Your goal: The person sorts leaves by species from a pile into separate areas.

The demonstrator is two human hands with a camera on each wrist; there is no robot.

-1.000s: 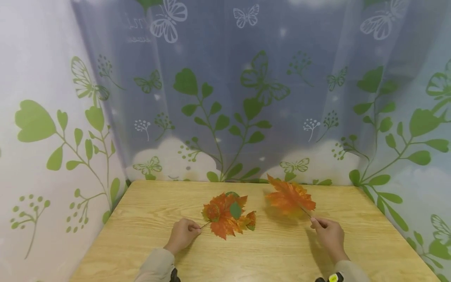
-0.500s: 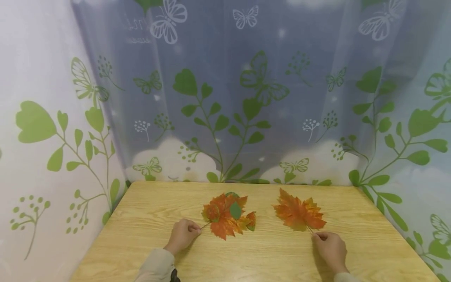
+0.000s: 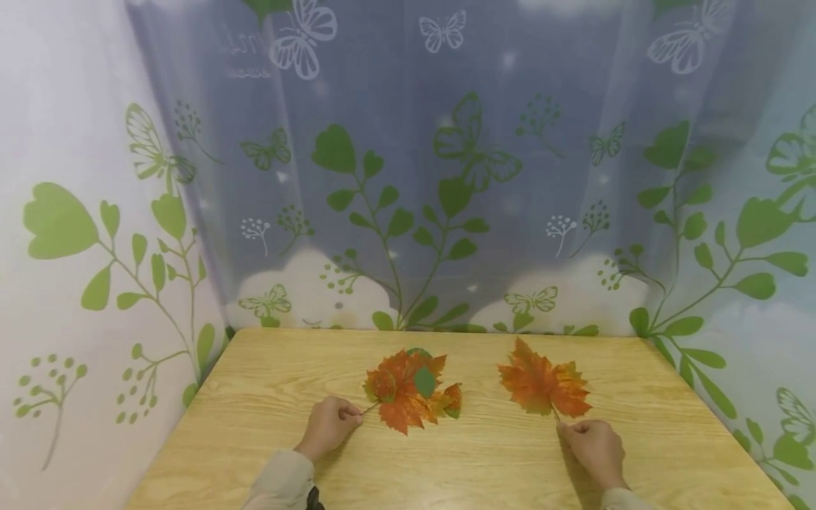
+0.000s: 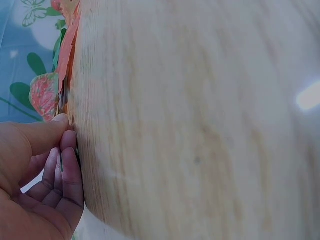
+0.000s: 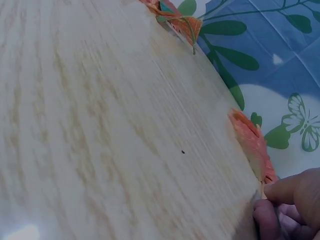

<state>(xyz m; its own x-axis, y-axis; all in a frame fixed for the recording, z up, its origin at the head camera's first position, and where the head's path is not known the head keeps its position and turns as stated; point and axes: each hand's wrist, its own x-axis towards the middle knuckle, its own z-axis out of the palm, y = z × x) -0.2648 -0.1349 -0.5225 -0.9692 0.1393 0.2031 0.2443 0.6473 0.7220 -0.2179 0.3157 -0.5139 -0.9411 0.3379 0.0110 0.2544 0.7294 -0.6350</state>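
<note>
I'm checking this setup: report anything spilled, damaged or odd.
In the right wrist view, a dark speck stands out against the pale wooden table; dirt or damage, I can't tell. The left leaf spray and right leaf spray look undamaged.

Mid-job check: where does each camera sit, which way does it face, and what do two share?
Head: worn on the head, facing forward and down over the wooden table to the patterned backdrop; left hand, right hand and sleeves show.
Left wrist: on that wrist, looking past the left hand to the left leaf bunch; only that hand shows.
Right wrist: on that wrist, looking across the wooden table to the right leaf bunch; only part of the right hand shows.
Shared: both wrist views show wooden table and patterned backdrop.
</note>
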